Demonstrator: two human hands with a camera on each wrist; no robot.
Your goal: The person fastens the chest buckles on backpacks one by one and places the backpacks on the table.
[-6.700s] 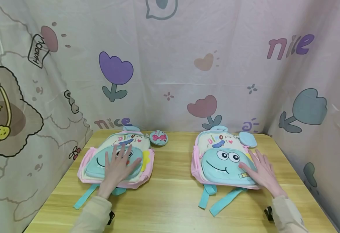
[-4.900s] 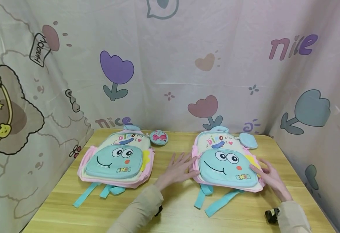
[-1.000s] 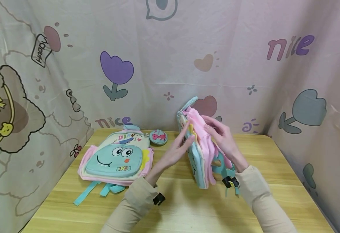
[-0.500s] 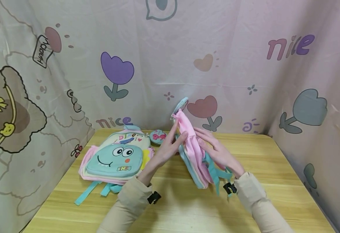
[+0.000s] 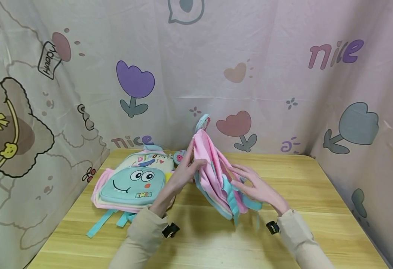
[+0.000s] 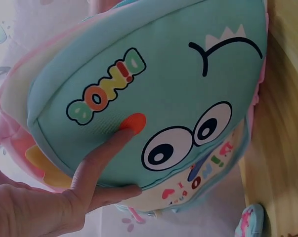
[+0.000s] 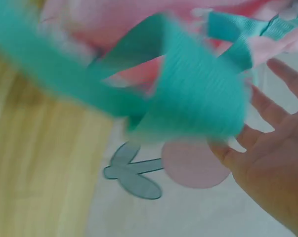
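A small child's backpack (image 5: 204, 146) with pink sides stands tilted on its bottom edge at the table's middle. My left hand (image 5: 178, 175) holds its side edge, thumb on the pink side and fingers on the front. In the left wrist view those fingers lie over the mint front pocket (image 6: 178, 89), by the cartoon eyes and orange cheek. Near the bag's back, my right hand (image 5: 258, 186) has its fingers spread beside the teal shoulder strap (image 7: 198, 89), palm showing in the right wrist view. A round pouch (image 5: 202, 122) sticks up at the bag's top.
A matching backpack (image 5: 129, 186) lies face up at the left, its straps (image 5: 99, 224) toward me. Its round pouch (image 5: 179, 157) is partly behind my left hand. A printed curtain (image 5: 189, 67) encloses the wooden table (image 5: 300, 186) at the back and sides.
The right-hand backpack was lying flat, then was lifted onto its edge. Over the last second it has turned further and shifted left, showing more of its back. My right hand has moved down toward the straps.
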